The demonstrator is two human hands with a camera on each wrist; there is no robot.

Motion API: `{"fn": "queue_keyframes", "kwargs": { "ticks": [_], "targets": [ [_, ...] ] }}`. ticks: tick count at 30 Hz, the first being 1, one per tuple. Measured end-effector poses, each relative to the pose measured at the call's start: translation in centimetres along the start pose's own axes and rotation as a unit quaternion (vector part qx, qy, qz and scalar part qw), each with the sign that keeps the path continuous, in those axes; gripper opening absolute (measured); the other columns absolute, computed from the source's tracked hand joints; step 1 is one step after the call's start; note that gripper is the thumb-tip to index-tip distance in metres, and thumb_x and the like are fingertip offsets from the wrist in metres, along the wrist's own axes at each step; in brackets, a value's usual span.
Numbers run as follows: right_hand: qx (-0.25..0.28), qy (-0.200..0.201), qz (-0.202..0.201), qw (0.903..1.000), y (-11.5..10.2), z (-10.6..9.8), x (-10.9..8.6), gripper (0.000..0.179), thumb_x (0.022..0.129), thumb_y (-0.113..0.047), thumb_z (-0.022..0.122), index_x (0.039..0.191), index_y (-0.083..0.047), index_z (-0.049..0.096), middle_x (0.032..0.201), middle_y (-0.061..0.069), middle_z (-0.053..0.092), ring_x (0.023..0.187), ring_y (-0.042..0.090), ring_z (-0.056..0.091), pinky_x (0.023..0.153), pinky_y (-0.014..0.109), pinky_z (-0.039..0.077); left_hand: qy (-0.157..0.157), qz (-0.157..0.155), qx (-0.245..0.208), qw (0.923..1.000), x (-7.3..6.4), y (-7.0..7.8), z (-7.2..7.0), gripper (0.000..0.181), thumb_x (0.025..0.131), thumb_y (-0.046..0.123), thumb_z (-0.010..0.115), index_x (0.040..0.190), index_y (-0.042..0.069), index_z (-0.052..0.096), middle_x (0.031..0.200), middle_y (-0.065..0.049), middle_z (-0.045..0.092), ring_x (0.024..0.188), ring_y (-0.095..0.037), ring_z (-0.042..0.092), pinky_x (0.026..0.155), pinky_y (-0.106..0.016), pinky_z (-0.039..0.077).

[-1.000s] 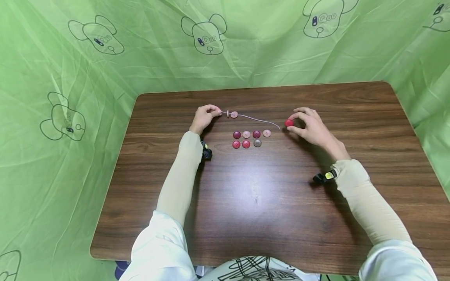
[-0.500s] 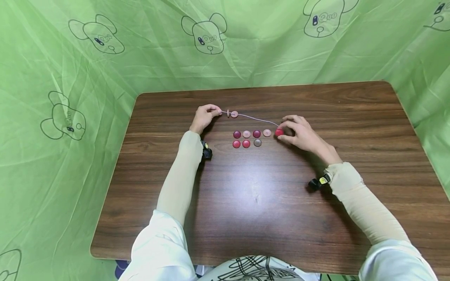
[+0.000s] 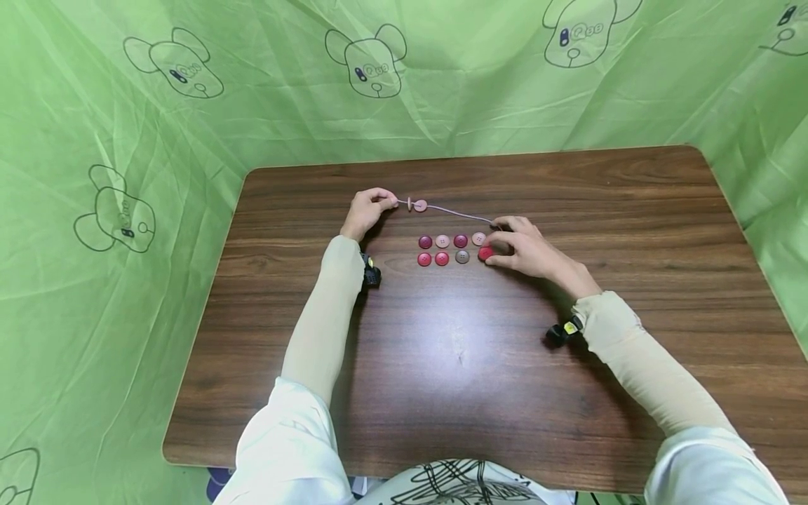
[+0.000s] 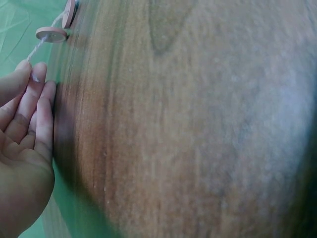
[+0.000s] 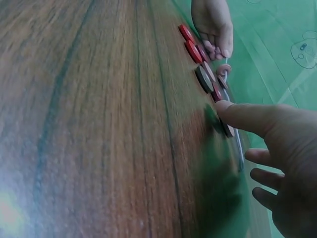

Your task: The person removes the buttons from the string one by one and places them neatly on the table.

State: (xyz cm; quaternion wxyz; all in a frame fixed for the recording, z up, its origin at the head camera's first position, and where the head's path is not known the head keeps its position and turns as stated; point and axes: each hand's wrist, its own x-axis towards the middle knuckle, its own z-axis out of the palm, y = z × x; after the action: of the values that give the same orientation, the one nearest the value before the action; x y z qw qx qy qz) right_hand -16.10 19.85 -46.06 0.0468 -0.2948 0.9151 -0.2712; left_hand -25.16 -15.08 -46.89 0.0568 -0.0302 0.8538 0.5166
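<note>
At the far left of the group, my left hand (image 3: pixel 366 212) pinches one end of a thin pale cord (image 3: pixel 457 214) between thumb and forefinger. Two pink buttons are threaded on that cord close to the fingers: one stands edge-on (image 4: pixel 51 34), the other pink button (image 3: pixel 420 205) hangs beside it. My right hand (image 3: pixel 527 245) holds a red button (image 3: pixel 485 253) by its edges, low at the right end of the front row. That row also has a grey-brown button (image 3: pixel 462 257) and two red buttons. The cord's free end lies partly behind the right fingers.
Behind the front row, a second row holds dark red buttons (image 3: pixel 426 242) and pink buttons (image 3: pixel 442 241). Everything rests on a brown wood-grain table (image 3: pixel 416 393). Green cloth (image 3: pixel 265 84) hangs along the table's back and sides.
My right hand has carried the red button left and toward me, from beside the cord's free end to the front row's right end. The left hand has stayed put.
</note>
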Motion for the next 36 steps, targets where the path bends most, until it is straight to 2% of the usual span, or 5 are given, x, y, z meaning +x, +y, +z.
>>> {"fn": "queue_keyframes", "kwargs": {
  "ticks": [16,21,30,36],
  "targets": [
    [-0.021,-0.015,-0.009,0.9996,-0.52,0.20,0.51,0.036,0.079,-0.031,0.078,0.112,-0.018,0.069,0.137,0.016,0.046,0.128,0.038,0.034,0.102,0.060,0.025,-0.004,-0.005,-0.006,1.0000,-0.07,0.04,-0.10,0.016,0.087,0.025,0.071,0.093,0.010,0.072,0.099,-0.003,0.070,0.094,-0.010,0.056,0.088,-0.026,0.039],
    [-0.016,-0.009,-0.014,0.9997,-0.79,0.15,0.53,0.040,0.079,-0.028,0.078,0.116,-0.016,0.068,0.136,0.016,0.048,0.128,0.037,0.035,0.103,0.059,0.025,-0.006,-0.004,-0.005,1.0000,-0.03,0.05,-0.14,0.015,0.087,0.024,0.071,0.093,0.010,0.072,0.100,-0.004,0.070,0.094,-0.011,0.056,0.090,-0.027,0.039],
    [-0.020,0.000,-0.028,0.9994,-0.79,0.32,0.57,0.039,0.078,-0.025,0.079,0.115,-0.014,0.068,0.134,0.016,0.049,0.127,0.037,0.037,0.104,0.058,0.025,-0.006,-0.007,0.003,1.0000,0.00,0.06,-0.13,0.016,0.087,0.026,0.071,0.093,0.011,0.072,0.100,-0.003,0.070,0.094,-0.011,0.056,0.090,-0.028,0.038],
    [-0.011,-0.001,-0.020,0.9997,-0.76,0.25,0.70,0.038,0.079,-0.026,0.078,0.114,-0.016,0.068,0.135,0.016,0.049,0.126,0.037,0.037,0.103,0.058,0.025,-0.007,-0.008,0.000,0.9999,0.06,0.01,-0.13,0.016,0.087,0.025,0.071,0.094,0.011,0.072,0.100,-0.003,0.070,0.094,-0.011,0.056,0.090,-0.027,0.039]
  ]
}}
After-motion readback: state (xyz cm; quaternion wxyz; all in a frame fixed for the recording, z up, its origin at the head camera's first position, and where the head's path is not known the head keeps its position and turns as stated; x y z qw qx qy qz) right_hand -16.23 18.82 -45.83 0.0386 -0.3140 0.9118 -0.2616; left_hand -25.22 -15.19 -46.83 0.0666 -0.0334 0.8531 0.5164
